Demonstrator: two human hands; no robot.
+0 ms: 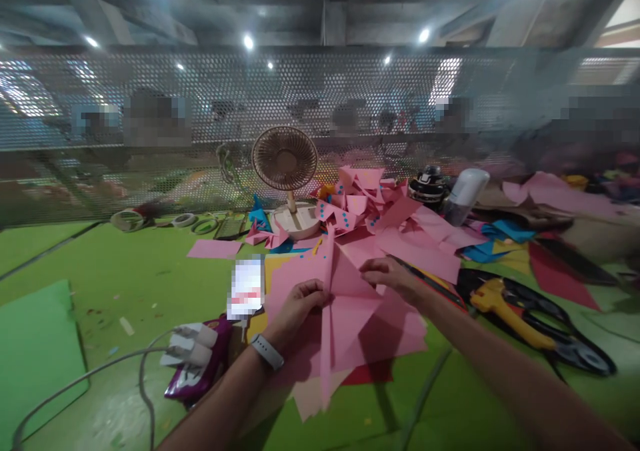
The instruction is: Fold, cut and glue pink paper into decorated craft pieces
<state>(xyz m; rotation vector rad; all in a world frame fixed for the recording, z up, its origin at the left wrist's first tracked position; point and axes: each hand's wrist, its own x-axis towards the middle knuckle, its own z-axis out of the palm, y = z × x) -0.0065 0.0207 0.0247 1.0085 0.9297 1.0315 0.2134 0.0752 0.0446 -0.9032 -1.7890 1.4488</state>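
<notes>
A: What are the hands doing?

B: The left hand [306, 296], with a pale band [267, 352] on its wrist, has thumb and fingers together, pinched on a narrow upright crease in the folded pink paper [327, 334]. The right hand [387, 278] has bent fingers at the right-hand flap of that same paper; I cannot tell whether they grip it or only touch it.

A: Where is the paper?

B: Take the small desk fan [285, 160] as landmark. The folded paper lies in front of the fan, nearer the viewer and slightly to its right, on top of other pink sheets [407, 328].

A: What else is around the fan?

B: Just to its right rises a loose heap of pink pieces [350, 204], some with blue dots. Farther right stands a white-topped container [467, 191]. To the right and much nearer than the fan lies a black-and-yellow tool [520, 321].

A: And to the fan's left?

B: Rings of tape [129, 220] on the green table [160, 278]. Nearer than the fan and to its left are a phone [246, 286], its screen blurred, and white plugs [193, 344] on a purple packet [223, 338]. Behind the fan runs a perforated metal screen [200, 121].
</notes>
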